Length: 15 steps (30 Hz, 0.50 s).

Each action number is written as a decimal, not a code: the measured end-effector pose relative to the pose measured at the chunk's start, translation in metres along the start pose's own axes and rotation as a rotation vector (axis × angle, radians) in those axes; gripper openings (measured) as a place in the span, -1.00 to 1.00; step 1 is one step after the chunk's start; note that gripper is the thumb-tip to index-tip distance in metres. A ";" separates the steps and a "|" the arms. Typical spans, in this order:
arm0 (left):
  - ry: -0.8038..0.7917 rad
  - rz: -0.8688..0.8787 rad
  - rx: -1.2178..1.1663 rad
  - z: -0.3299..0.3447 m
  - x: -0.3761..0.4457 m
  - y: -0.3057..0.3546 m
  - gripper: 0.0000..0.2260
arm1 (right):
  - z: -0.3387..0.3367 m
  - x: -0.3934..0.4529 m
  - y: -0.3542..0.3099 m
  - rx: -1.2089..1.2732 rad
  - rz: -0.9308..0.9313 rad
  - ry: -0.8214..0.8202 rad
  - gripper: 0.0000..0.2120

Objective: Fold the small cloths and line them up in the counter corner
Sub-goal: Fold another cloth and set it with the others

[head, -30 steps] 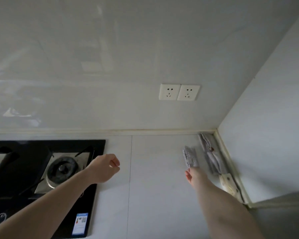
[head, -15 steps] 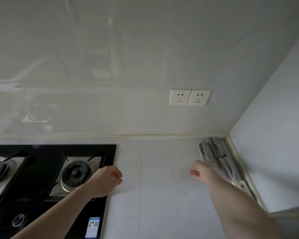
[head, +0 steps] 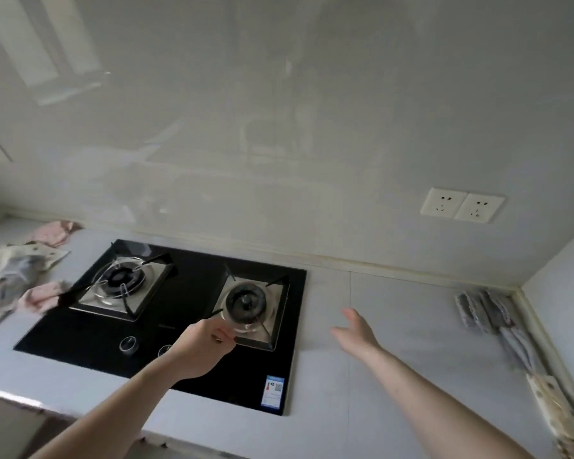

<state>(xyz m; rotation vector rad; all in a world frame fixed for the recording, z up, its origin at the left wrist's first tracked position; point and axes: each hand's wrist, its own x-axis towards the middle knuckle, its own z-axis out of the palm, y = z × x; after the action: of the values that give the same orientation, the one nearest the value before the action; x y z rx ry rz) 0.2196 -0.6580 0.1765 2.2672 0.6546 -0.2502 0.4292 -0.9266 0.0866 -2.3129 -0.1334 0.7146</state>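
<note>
Lying cornered, folded cloths (head: 484,313) sit well right of relaxed right hand (head: 357,332), clenched left hand (head: 206,342).

Dim, flat daylight; glossy wall (head: 279,144) mirrors pale glare, edges bend and left cloths (head: 10,279) blur.
</note>
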 end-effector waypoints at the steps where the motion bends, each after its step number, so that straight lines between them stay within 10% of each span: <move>1: 0.029 -0.015 -0.013 -0.010 -0.012 -0.015 -0.90 | 0.013 -0.012 -0.022 -0.015 -0.062 -0.003 -0.36; 15: 0.333 -0.231 -0.096 -0.141 -0.158 -0.232 -0.85 | 0.232 -0.179 -0.245 -0.134 -0.520 -0.355 -0.46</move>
<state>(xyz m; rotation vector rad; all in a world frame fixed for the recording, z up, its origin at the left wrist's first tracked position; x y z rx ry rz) -0.0393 -0.4811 0.1902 2.1590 1.0809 0.0520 0.1802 -0.6558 0.1895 -2.1109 -0.9303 0.8462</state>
